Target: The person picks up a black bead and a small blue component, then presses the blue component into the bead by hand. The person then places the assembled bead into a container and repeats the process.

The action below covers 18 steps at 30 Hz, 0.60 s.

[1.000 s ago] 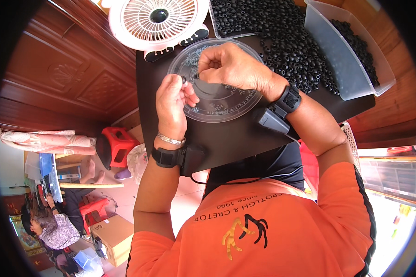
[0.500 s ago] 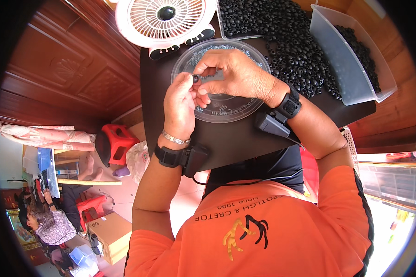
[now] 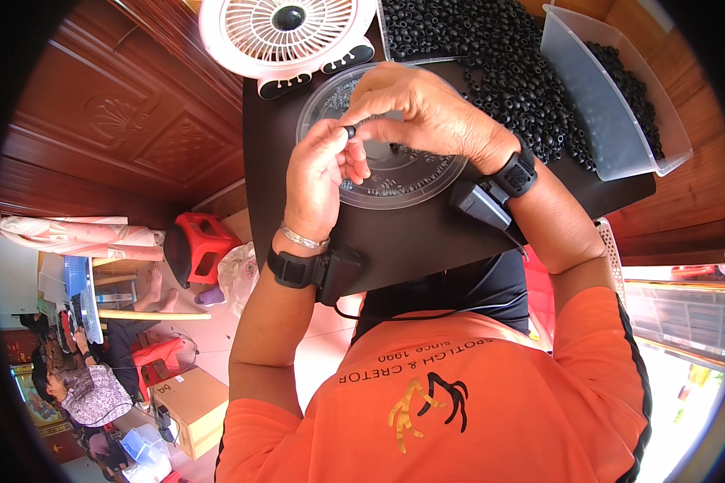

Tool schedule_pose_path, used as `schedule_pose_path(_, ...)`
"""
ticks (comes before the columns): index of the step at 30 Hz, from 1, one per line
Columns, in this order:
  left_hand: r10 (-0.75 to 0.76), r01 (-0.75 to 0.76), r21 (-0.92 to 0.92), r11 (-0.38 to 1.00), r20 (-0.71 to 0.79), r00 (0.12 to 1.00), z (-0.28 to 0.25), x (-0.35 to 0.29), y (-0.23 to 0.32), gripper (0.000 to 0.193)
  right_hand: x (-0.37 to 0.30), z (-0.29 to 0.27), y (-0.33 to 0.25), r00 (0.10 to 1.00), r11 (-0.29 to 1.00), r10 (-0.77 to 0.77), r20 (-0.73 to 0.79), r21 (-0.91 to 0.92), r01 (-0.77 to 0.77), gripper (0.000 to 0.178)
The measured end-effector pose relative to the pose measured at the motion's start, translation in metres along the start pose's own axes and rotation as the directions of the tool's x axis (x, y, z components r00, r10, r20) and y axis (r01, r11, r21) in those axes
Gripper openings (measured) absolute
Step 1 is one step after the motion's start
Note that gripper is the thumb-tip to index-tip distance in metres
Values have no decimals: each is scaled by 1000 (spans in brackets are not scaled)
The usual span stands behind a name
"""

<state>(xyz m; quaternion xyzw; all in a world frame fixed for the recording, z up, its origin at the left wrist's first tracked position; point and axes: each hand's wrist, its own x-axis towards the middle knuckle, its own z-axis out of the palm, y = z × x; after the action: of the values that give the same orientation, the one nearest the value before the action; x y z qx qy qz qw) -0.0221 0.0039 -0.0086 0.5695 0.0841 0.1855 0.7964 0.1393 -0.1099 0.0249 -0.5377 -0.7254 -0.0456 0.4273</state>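
Note:
My left hand [image 3: 318,173] pinches a small black bead-like piece [image 3: 350,131] between thumb and forefinger, its other fingers curled. From the right, my right hand [image 3: 419,109] meets it, thumb and forefinger closed together right at the piece. Whether a tiny part sits in those right fingertips cannot be made out. Both hands are above a round clear plastic tray [image 3: 379,198], which holds many small silvery metal bits and partly hides under the right hand. Beyond it spreads a big heap of similar black pieces [image 3: 507,72].
A white fan [image 3: 288,48] stands at the table's far left. A translucent bin [image 3: 592,121] with more black pieces is tipped at the right. The dark table [image 3: 427,241] ends close to my body. A red stool [image 3: 209,245], a cardboard box [image 3: 192,406] and another person [image 3: 97,394] are off to the left.
My right hand has shifted slightly and its thumb and forefinger have closed in on the black piece. The left hand still holds the piece, now turned a little.

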Motion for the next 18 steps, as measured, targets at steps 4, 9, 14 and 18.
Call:
schedule_pose_path(4, 33, -35, -42, 998, -58, 998, -7, -1, 2, 20, -8, -26, 6, 972, 960, 207, 112, -214, -180, 18)
schedule_pose_path(9, 62, -67, -37, 997, -126, 990, -12, 1, 3, 18, -17, -30, 11, 788, 852, 510, 345, -328, -408, 20)
schedule_pose_path(14, 56, -63, -43, 997, -158, 986, -7, 1, 2, 18, -17, -10, 21, 776, 840, 512, 368, -402, -364, 16)
schedule_pose_path(18, 36, -42, -46, 998, -127, 991, -11, 0, 0, 17, -20, -3, 27, 869, 851, 436, 234, -422, -313, 16)
